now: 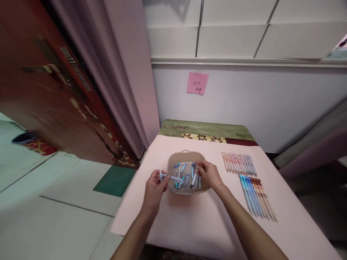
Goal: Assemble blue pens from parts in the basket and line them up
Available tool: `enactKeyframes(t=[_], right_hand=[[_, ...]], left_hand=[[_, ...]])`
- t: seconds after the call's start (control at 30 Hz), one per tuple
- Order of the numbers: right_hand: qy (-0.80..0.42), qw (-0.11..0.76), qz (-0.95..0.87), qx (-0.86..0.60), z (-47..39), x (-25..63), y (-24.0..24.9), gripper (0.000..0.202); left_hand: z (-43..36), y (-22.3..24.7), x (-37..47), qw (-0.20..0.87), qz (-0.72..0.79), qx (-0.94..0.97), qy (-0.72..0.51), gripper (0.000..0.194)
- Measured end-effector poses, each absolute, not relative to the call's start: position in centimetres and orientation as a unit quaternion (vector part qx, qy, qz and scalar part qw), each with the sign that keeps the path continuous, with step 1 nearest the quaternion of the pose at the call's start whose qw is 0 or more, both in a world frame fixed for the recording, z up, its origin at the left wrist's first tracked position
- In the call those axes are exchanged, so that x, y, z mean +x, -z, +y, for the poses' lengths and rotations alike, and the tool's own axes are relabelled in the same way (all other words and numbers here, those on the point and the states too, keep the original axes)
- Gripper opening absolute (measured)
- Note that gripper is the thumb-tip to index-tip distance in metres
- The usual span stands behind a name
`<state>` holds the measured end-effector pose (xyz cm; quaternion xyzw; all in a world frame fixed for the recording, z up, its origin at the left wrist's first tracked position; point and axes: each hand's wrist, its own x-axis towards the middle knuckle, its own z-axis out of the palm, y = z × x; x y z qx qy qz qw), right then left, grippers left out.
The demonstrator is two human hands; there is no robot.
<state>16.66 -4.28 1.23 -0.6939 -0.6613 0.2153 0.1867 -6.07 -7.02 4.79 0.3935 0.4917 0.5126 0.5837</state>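
Barrel (173, 177), slim, lilac, pinched in left hand (156, 186); right hand (210, 176), grip unclear, over rounded-square basket (187, 156) of pen parts (187, 180).

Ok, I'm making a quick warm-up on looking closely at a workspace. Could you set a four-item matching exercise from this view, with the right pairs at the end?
1. pink note
2. green rectangle
3. left hand
4. bin

A. lying on the floor
B. standing on the table, with pen parts inside
C. stuck to the wall
D. holding a pale lilac pen piece

Right pairs: 1-C, 2-A, 3-D, 4-B.
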Motion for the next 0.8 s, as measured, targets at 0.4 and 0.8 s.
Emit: enactKeyframes(t=[0.4, 0.8], right_hand=[[-0.273, 0.246, -0.673, -0.643, -3.9, 14.6, -3.0, 0.028], [-0.514, 0.578, -0.405, -0.486, -6.3, 13.7, -4.3, 0.034]], left_hand=[[-7.1, -5.1, -6.4, 0.544, 0.518, 0.400, -0.525, 0.026], [-7.0, -5.0, -5.7, 0.559, 0.518, 0.401, -0.508, 0.036]])
